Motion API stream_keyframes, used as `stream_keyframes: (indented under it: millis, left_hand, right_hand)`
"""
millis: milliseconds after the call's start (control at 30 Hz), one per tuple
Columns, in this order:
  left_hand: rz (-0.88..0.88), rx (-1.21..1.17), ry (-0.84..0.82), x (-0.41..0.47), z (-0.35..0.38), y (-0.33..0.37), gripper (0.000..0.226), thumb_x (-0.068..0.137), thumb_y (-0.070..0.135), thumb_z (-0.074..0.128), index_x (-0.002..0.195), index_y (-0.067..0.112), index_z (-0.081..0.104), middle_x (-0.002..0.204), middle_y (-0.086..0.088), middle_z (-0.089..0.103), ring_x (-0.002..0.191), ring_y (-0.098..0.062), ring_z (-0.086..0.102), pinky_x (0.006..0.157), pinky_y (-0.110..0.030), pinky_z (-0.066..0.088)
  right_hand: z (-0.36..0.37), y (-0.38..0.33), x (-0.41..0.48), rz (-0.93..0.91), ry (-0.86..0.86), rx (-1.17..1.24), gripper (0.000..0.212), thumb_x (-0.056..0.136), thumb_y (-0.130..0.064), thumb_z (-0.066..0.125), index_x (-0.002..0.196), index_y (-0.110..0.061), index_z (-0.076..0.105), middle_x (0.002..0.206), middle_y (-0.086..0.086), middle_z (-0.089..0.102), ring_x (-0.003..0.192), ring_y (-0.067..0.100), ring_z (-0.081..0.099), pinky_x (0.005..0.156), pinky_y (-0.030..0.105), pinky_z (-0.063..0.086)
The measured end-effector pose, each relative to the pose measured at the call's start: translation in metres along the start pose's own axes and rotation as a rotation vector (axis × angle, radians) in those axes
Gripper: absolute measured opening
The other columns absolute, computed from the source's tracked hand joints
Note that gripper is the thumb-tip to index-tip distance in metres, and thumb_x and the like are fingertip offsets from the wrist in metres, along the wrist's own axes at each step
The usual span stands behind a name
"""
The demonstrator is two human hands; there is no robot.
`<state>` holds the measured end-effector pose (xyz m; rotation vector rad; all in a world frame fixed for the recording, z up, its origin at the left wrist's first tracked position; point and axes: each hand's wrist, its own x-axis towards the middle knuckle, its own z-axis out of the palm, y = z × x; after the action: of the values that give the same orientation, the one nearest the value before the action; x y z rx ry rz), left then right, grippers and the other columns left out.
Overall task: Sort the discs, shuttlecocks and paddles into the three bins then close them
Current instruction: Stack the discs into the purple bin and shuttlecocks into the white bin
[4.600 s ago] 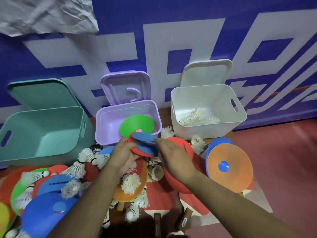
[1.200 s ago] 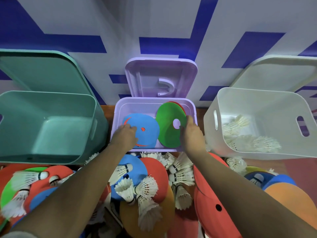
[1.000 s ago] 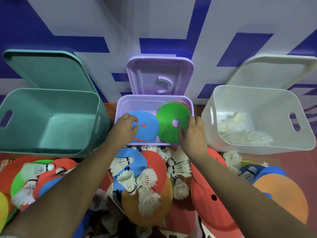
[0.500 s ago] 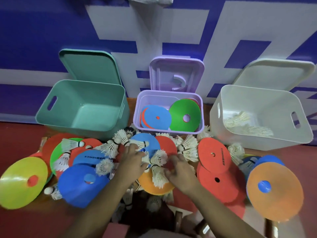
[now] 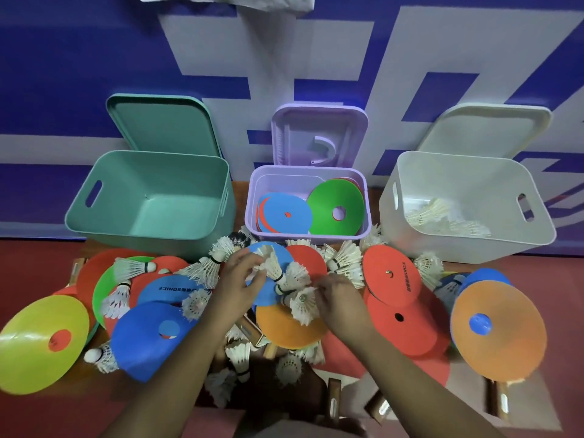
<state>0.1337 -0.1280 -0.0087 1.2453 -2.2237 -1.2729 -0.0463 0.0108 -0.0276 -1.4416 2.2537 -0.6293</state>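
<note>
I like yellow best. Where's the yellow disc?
The yellow disc lies at the pile's far left in the head view, beside a big blue disc, nearer the person than the teal bin.

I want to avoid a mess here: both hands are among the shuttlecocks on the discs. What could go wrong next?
The shuttlecocks lie loose on a blue disc; lifting it could scatter them. If the left hand or right hand grabs several together, feathers may bend. The purple bin with discs stands just behind; a tossed shuttlecock might land there wrongly.
</note>
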Motion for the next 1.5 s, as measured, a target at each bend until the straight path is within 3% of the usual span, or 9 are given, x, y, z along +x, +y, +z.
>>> stream_keyframes:
  millis: [100,200,367,567,900,1033,1200,1300,1500]
  left_hand:
    - [-0.132,-0.135,-0.089,-0.001,-0.008,0.003,0.011,0.093,0.022,0.059,0.09,0.032,0.055,0.065,-0.001,0.051,0.052,-0.005,0.041,0.057,-0.027,0.031]
    - [-0.108,-0.171,-0.17,-0.001,-0.009,0.006,0.013,0.09,0.017,0.062,0.09,0.027,0.054,0.053,0.001,0.048,0.05,-0.007,0.04,0.055,-0.026,0.03]
    - [-0.057,-0.274,-0.228,0.006,-0.009,0.005,0.068,0.084,0.014,0.073,0.124,0.057,0.038,0.114,-0.002,0.06,0.099,-0.017,0.067,0.088,-0.031,0.053]
    - [-0.001,-0.033,-0.2,0.015,-0.023,-0.006,0.053,0.076,0.029,0.08,0.11,0.048,0.043,0.114,0.007,0.06,0.096,-0.007,0.063,0.083,-0.033,0.054]
    - [0.044,-0.046,-0.312,0.011,-0.038,-0.006,0.043,0.076,0.038,0.079,0.112,0.037,0.055,0.103,0.013,0.065,0.094,-0.008,0.063,0.083,-0.033,0.052]
    - [-0.071,-0.224,-0.255,0.012,-0.04,-0.016,0.057,0.077,0.03,0.08,0.123,0.046,0.051,0.112,0.017,0.067,0.102,-0.004,0.065,0.095,-0.038,0.05]
    - [-0.137,-0.231,-0.26,0.013,-0.041,-0.03,0.073,0.065,0.051,0.079,0.13,0.043,0.047,0.12,0.012,0.066,0.103,-0.009,0.066,0.096,-0.041,0.051]
    - [-0.171,-0.228,-0.281,0.012,-0.04,-0.037,0.078,0.062,0.055,0.08,0.131,0.043,0.046,0.121,0.009,0.065,0.104,-0.009,0.065,0.097,-0.04,0.051]
    - [-0.188,-0.217,-0.317,0.008,-0.039,-0.041,0.08,0.059,0.056,0.081,0.131,0.041,0.048,0.118,0.01,0.067,0.104,-0.008,0.066,0.097,-0.042,0.051]
  right_hand:
    - [-0.027,-0.003,0.004,0.127,0.065,0.299,0.009,0.09,-0.012,0.057,0.084,-0.015,0.064,0.071,-0.008,0.057,0.063,0.007,0.05,0.06,0.021,0.037]
    - [-0.044,-0.005,0.015,0.302,0.126,0.609,0.018,0.092,-0.009,0.058,0.076,-0.001,0.059,0.06,-0.001,0.052,0.053,0.009,0.042,0.053,0.027,0.035]
    - [-0.053,-0.025,0.034,0.385,0.098,0.84,0.013,0.087,-0.003,0.066,0.077,-0.01,0.06,0.062,0.005,0.05,0.05,0.013,0.041,0.049,0.025,0.034]
    - [-0.059,-0.044,0.055,0.36,0.171,0.87,0.013,0.088,-0.004,0.064,0.083,-0.015,0.06,0.057,-0.002,0.05,0.05,0.016,0.043,0.05,0.027,0.036]
    - [-0.026,-0.083,0.05,-0.07,0.047,0.162,0.018,0.09,-0.022,0.058,0.104,-0.015,0.067,0.067,-0.006,0.058,0.062,0.011,0.054,0.06,0.028,0.039]
    - [-0.031,-0.074,0.044,0.186,0.091,0.513,0.019,0.096,-0.034,0.056,0.111,-0.024,0.062,0.087,-0.012,0.063,0.078,0.005,0.061,0.069,0.019,0.045]
    - [-0.004,-0.025,0.026,0.243,-0.211,-0.007,0.024,0.082,-0.023,0.066,0.1,-0.009,0.061,0.092,0.004,0.064,0.084,0.022,0.062,0.072,0.036,0.05]
    - [0.019,-0.02,0.021,0.305,-0.272,0.024,0.023,0.08,-0.011,0.057,0.103,-0.011,0.055,0.084,0.005,0.06,0.068,0.022,0.059,0.055,0.032,0.047]
    - [0.042,-0.015,0.013,0.27,-0.195,-0.053,0.024,0.084,-0.008,0.053,0.103,-0.015,0.068,0.1,0.006,0.068,0.092,0.025,0.063,0.072,0.034,0.051]
